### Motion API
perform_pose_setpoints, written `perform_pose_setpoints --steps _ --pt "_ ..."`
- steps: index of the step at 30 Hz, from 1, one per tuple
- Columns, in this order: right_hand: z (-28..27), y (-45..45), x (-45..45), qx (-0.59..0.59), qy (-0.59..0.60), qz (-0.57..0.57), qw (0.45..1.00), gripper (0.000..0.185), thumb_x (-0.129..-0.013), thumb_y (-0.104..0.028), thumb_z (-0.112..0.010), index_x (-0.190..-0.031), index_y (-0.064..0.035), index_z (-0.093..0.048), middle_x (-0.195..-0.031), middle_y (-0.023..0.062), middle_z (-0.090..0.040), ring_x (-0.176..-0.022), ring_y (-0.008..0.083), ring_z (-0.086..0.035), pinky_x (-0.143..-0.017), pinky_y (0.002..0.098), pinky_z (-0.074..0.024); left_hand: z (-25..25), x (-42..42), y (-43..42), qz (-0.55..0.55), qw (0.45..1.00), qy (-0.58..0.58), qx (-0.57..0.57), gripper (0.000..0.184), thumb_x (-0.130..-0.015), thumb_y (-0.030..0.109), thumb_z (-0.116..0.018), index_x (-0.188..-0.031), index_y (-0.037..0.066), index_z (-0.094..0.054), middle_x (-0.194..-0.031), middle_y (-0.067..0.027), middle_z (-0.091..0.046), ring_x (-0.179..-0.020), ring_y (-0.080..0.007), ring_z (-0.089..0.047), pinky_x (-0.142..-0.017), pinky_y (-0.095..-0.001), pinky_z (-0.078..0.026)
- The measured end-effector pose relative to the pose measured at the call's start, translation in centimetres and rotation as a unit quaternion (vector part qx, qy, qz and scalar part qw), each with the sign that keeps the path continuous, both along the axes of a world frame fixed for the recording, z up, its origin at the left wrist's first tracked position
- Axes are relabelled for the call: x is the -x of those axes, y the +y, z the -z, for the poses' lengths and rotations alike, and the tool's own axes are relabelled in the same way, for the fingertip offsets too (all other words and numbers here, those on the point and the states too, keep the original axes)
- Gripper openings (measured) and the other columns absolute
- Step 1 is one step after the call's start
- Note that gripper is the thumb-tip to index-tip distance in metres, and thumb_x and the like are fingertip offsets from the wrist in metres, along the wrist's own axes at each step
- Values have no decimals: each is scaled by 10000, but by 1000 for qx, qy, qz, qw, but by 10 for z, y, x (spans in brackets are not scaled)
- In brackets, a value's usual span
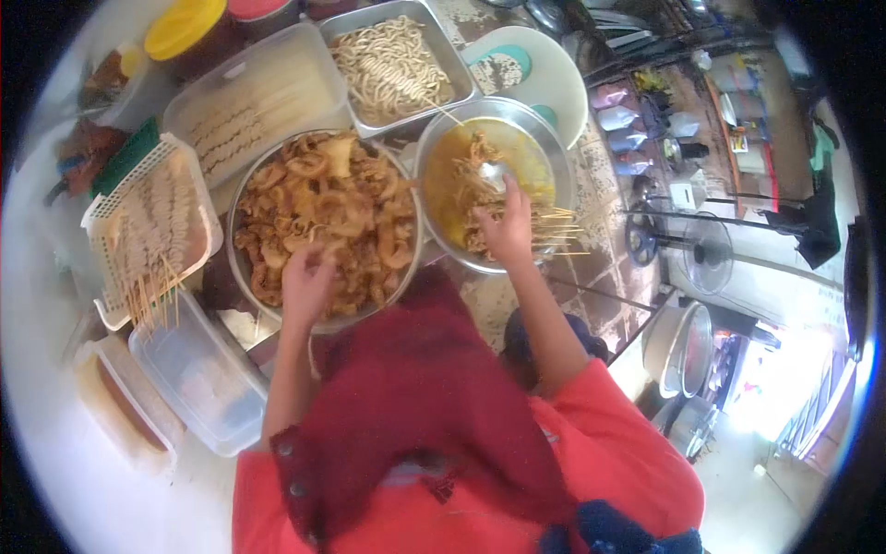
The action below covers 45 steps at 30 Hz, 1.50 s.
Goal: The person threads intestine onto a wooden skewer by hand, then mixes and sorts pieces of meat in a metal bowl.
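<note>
My left hand [309, 282] is over the lower middle of a large round bowl [417, 217] full of brown, curled cooked pieces [351, 208]. Its fingers are bent down among the pieces, and I cannot make out what they hold. To the right, my right hand [508, 226] hangs over a metal bowl [561, 148] of yellow sauce [531, 166], fingers apart, with nothing visible between them. Skewered meat [475, 242] lies in that bowl, its sticks [558, 231] pointing right over the rim. A spoon [495, 174] rests in the sauce.
A white basket [103, 222] of skewers and clear plastic boxes [208, 379] stand at the left. Behind the bowls are a box of pale skewers [258, 102], a metal tray [466, 78] of coiled pale pieces and a white-green container [568, 88]. A fan [706, 254] stands right.
</note>
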State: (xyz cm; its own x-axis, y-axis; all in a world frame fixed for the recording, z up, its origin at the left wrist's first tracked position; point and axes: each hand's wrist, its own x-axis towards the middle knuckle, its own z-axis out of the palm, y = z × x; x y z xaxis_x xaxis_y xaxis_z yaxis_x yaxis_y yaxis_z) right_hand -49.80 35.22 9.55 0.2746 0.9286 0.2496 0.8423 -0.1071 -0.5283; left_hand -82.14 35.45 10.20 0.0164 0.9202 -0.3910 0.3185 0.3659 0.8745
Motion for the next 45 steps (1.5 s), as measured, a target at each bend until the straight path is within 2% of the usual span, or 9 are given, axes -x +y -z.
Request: perform_pose_setpoints --steps 4,8,11,14,20,26,36,42,45 --pt "19 -27 -3 136 -2 89 987 445 -763 -130 -637 -1171 -7 -507 -1076 215 -540 -990 356 -509 -873 425 -412 21 -54 26 128 979 26 -157 267 -827 170 -635 -1038 8 -607 -877 -77 -619 -831 -168 -574 -754 -309 -471" --pt "39 -64 20 84 47 21 995 347 -772 -77 -600 -1113 -45 -547 -1022 186 -549 -920 316 -545 -833 396 -440 2 -116 48 155 977 -114 -90 401 -795 165 -664 -1144 5 -548 -1036 -130 -617 -954 -226 -586 -850 -340 -464" --pt "31 -70 34 143 22 -28 989 279 -786 -69 -588 -1063 -42 -572 -990 171 -565 -880 301 -569 -808 382 -453 4 -126 53 127 951 -162 -231 483 -805 249 -659 -1188 -9 -518 -1097 -179 -587 -1059 -273 -559 -893 -373 -441" --pt "29 -65 44 211 113 -56 969 220 -796 -80 -590 -1011 -32 -597 -933 159 -589 -830 307 -590 -774 380 -468 -9 -72 54 117 979 21 -165 398 -803 152 -648 -1160 8 -545 -1173 -173 -546 -1056 -290 -545 -919 -374 -434" --pt "7 -14 96 275 180 -184 926 233 -808 -108 -547 -1021 -28 -595 -992 199 -605 -924 384 -570 -792 450 -462 44 43 16 142 897 339 -246 359 -815 199 -607 -1146 69 -559 -1310 -169 -432 -1177 -377 -415 -959 -479 -366" --pt "40 47 164 143 54 -397 905 271 -787 -62 -535 -1049 -44 -602 -1049 161 -596 -973 341 -572 -828 409 -462 54 55 -27 145 921 291 -214 376 -782 168 -642 -1132 69 -548 -1276 -206 -454 -1145 -400 -446 -953 -475 -377" --pt "24 86 231 126 -155 -438 876 220 -794 -144 -517 -966 -56 -622 -1054 157 -523 -1024 312 -524 -763 400 -511 58 55 -61 84 932 295 -194 282 -777 154 -637 -1025 38 -570 -1187 -212 -504 -1094 -406 -470 -928 -468 -382" --pt "19 75 236 179 -208 -430 860 236 -744 -131 -571 -969 -63 -599 -1053 121 -506 -1026 304 -505 -749 395 -514 62 80 28 -72 945 246 -203 357 -789 132 -586 -1123 10 -550 -1097 -234 -551 -1089 -401 -483 -931 -480 -388" --pt "32 61 233 185 -207 -425 861 221 -739 -119 -573 -953 -67 -586 -1050 114 -510 -1006 298 -513 -741 400 -513 74 83 71 -16 955 245 -167 378 -773 139 -594 -1132 26 -553 -1100 -227 -544 -1068 -399 -496 -929 -450 -399"
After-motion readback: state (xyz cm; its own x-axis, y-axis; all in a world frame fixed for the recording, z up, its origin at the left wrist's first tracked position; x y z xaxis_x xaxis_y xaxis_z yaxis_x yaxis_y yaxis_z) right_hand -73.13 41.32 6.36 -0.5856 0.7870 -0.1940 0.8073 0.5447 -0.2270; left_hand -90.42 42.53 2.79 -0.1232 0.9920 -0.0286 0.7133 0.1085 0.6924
